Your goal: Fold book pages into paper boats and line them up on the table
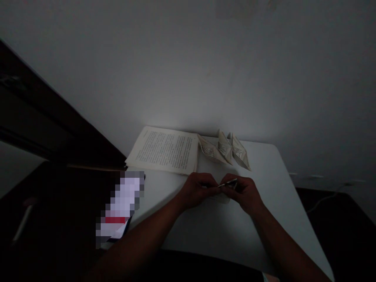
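Observation:
Both hands meet over the middle of a white table (202, 231). My left hand (201, 190) and my right hand (242, 192) pinch a small piece of folded paper (228, 183) between thumbs and fingers. Most of that paper is hidden by the fingers, and the dim light hides its exact shape. Just beyond the hands, a row of three folded paper boats (225, 149) printed with text stands on the table. An open book or stack of printed pages (164, 150) lies to their left, close behind my left hand.
A lit phone or tablet (125, 201), its screen blurred out, lies at the table's left edge. Behind the table rises a pale wall (205, 78). A dark frame (58, 105) slants along the left. A thin cable (323, 199) runs beyond the right edge.

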The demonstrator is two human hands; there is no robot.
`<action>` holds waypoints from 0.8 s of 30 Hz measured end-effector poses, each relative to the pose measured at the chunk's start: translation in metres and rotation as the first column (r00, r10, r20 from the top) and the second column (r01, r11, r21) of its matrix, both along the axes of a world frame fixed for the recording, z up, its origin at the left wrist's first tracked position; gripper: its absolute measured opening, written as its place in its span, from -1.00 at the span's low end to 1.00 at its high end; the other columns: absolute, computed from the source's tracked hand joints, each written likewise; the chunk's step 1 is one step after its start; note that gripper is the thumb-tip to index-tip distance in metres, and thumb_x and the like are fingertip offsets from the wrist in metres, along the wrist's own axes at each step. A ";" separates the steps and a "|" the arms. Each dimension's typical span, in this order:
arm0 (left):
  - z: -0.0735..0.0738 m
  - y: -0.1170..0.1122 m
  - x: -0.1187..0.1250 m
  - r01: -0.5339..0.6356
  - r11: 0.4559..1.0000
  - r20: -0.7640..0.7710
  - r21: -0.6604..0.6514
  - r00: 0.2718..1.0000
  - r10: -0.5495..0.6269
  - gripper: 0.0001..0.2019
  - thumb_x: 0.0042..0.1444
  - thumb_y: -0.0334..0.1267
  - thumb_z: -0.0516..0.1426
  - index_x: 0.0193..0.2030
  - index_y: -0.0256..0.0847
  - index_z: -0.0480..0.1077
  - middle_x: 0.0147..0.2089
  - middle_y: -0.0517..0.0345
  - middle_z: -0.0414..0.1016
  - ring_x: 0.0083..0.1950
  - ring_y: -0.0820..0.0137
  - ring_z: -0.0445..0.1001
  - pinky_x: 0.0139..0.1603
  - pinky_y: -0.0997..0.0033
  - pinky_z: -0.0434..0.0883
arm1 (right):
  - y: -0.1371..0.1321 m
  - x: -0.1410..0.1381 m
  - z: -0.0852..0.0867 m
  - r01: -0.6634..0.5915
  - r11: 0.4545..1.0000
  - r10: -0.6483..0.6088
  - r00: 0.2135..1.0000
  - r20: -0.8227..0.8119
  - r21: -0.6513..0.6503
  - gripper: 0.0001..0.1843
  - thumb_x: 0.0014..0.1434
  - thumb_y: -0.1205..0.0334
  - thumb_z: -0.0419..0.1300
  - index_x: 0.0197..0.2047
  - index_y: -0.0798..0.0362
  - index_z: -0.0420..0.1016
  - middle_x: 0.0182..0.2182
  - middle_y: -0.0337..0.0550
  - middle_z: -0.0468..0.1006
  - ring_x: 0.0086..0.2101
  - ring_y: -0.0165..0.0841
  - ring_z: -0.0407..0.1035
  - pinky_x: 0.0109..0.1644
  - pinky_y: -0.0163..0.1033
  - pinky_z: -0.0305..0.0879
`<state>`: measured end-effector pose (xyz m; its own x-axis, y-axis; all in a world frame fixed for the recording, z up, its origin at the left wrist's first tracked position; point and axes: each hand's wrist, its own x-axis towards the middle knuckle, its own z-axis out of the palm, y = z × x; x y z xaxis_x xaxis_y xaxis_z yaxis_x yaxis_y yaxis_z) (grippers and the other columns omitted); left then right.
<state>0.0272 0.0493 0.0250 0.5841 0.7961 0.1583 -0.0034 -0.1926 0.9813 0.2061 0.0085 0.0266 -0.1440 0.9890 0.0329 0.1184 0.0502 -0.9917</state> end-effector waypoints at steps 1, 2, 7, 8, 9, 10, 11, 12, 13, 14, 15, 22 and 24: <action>0.000 0.000 0.000 0.005 1.000 0.003 -0.005 1.000 -0.005 -0.76 -0.03 -0.14 0.25 -0.48 -0.32 0.47 -0.49 0.16 0.43 -0.45 0.50 0.36 -0.40 0.50 0.28 | 0.000 0.000 -0.001 -0.006 1.000 0.006 1.000 -0.004 -0.010 -0.76 -0.02 0.07 0.29 -0.46 0.09 0.46 -0.60 -0.28 0.35 -0.57 -0.47 0.19 -0.53 -0.34 0.11; 0.000 0.000 0.000 0.008 1.000 0.010 -0.011 1.000 -0.008 -0.76 -0.03 -0.14 0.25 -0.48 -0.32 0.47 -0.49 0.15 0.43 -0.44 0.50 0.36 -0.40 0.50 0.28 | 0.000 0.000 -0.002 -0.008 1.000 0.008 1.000 -0.004 -0.016 -0.76 -0.02 0.07 0.29 -0.46 0.09 0.45 -0.61 -0.29 0.33 -0.58 -0.48 0.17 -0.54 -0.35 0.09; -0.002 -0.002 0.001 0.017 1.000 0.041 -0.013 0.999 -0.017 -0.75 -0.03 -0.11 0.24 -0.48 -0.31 0.47 -0.49 0.16 0.40 -0.45 0.51 0.35 -0.40 0.49 0.28 | 0.000 0.001 -0.009 0.021 1.000 -0.022 1.000 0.007 0.021 -0.77 -0.02 0.09 0.30 -0.49 0.08 0.43 -0.62 -0.30 0.30 -0.60 -0.49 0.14 -0.57 -0.35 0.06; -0.003 -0.002 0.002 0.016 1.000 0.045 -0.011 0.999 -0.015 -0.74 -0.03 -0.10 0.24 -0.48 -0.30 0.47 -0.49 0.16 0.40 -0.44 0.51 0.34 -0.39 0.49 0.28 | 0.000 0.001 -0.010 0.033 0.999 -0.033 0.999 0.004 0.030 -0.76 -0.03 0.08 0.30 -0.49 0.07 0.43 -0.62 -0.29 0.30 -0.60 -0.49 0.14 -0.57 -0.34 0.06; -0.003 -0.002 0.002 0.014 1.000 0.052 -0.009 0.999 -0.013 -0.74 -0.03 -0.10 0.24 -0.48 -0.30 0.47 -0.48 0.17 0.39 -0.44 0.51 0.34 -0.39 0.49 0.28 | 0.000 0.000 -0.010 0.043 0.998 -0.043 0.999 -0.001 0.038 -0.76 -0.03 0.08 0.29 -0.50 0.07 0.42 -0.62 -0.29 0.29 -0.60 -0.49 0.14 -0.57 -0.34 0.06; -0.004 -0.001 0.003 0.011 1.000 0.062 -0.008 0.998 -0.010 -0.74 -0.03 -0.10 0.24 -0.49 -0.30 0.47 -0.48 0.17 0.38 -0.44 0.51 0.33 -0.39 0.49 0.27 | 0.000 -0.001 -0.010 0.052 0.998 -0.052 0.999 -0.008 0.041 -0.76 -0.02 0.08 0.29 -0.51 0.08 0.42 -0.62 -0.29 0.29 -0.60 -0.48 0.14 -0.57 -0.34 0.06; -0.004 -0.001 0.003 0.009 1.000 0.073 -0.009 0.997 -0.008 -0.74 -0.03 -0.10 0.24 -0.49 -0.30 0.46 -0.49 0.18 0.37 -0.44 0.51 0.33 -0.39 0.49 0.27 | -0.001 -0.001 -0.009 0.062 0.997 -0.062 0.998 -0.015 0.041 -0.76 -0.02 0.09 0.29 -0.51 0.07 0.42 -0.63 -0.29 0.29 -0.60 -0.49 0.13 -0.57 -0.34 0.06; -0.004 0.000 0.003 0.007 1.000 0.085 -0.012 0.996 -0.006 -0.74 -0.03 -0.10 0.24 -0.50 -0.30 0.46 -0.49 0.18 0.36 -0.44 0.51 0.32 -0.39 0.49 0.26 | -0.001 -0.002 -0.009 0.073 0.997 -0.072 0.997 -0.021 0.039 -0.76 -0.01 0.09 0.29 -0.51 0.07 0.42 -0.63 -0.30 0.29 -0.61 -0.49 0.14 -0.57 -0.34 0.06; -0.004 0.000 0.002 0.008 1.000 0.096 -0.016 0.995 -0.006 -0.74 -0.04 -0.11 0.25 -0.51 -0.30 0.45 -0.50 0.19 0.35 -0.44 0.52 0.31 -0.39 0.49 0.26 | -0.001 -0.003 -0.008 0.085 0.996 -0.084 0.996 -0.025 0.039 -0.77 -0.01 0.10 0.28 -0.51 0.07 0.42 -0.64 -0.30 0.30 -0.60 -0.48 0.14 -0.56 -0.34 0.07; -0.004 0.001 0.002 0.011 1.000 0.106 -0.023 0.994 -0.008 -0.74 -0.04 -0.11 0.25 -0.51 -0.30 0.45 -0.50 0.19 0.34 -0.45 0.52 0.30 -0.40 0.50 0.25 | -0.002 -0.003 -0.006 0.099 0.994 -0.098 0.995 -0.026 0.046 -0.78 -0.01 0.12 0.29 -0.51 0.07 0.42 -0.64 -0.30 0.30 -0.60 -0.48 0.16 -0.56 -0.34 0.09; -0.004 0.001 0.002 0.013 0.999 0.115 -0.029 0.993 -0.010 -0.74 -0.05 -0.12 0.25 -0.52 -0.31 0.44 -0.51 0.20 0.33 -0.45 0.52 0.29 -0.41 0.50 0.24 | -0.002 -0.003 -0.005 0.111 0.992 -0.110 0.994 -0.022 0.057 -0.78 -0.01 0.13 0.29 -0.52 0.07 0.42 -0.63 -0.29 0.32 -0.59 -0.47 0.17 -0.55 -0.33 0.10; -0.001 -0.003 0.003 -0.008 1.000 -0.029 -0.018 1.000 0.008 -0.74 0.01 -0.12 0.20 -0.50 -0.32 0.40 -0.53 0.23 0.33 -0.47 0.54 0.26 -0.42 0.53 0.24 | 0.000 0.000 -0.005 0.120 0.990 -0.121 0.993 0.001 0.077 -0.75 -0.01 0.10 0.28 -0.54 0.07 0.41 -0.63 -0.26 0.32 -0.58 -0.45 0.19 -0.56 -0.32 0.12; 0.000 -0.004 0.004 -0.014 1.000 -0.060 0.009 0.998 0.015 -0.73 0.04 -0.12 0.17 -0.48 -0.32 0.40 -0.53 0.22 0.34 -0.47 0.54 0.26 -0.41 0.53 0.24 | 0.000 0.000 -0.006 0.105 0.993 -0.106 0.994 0.001 0.052 -0.75 0.00 0.08 0.27 -0.53 0.07 0.39 -0.65 -0.29 0.29 -0.60 -0.47 0.17 -0.58 -0.34 0.11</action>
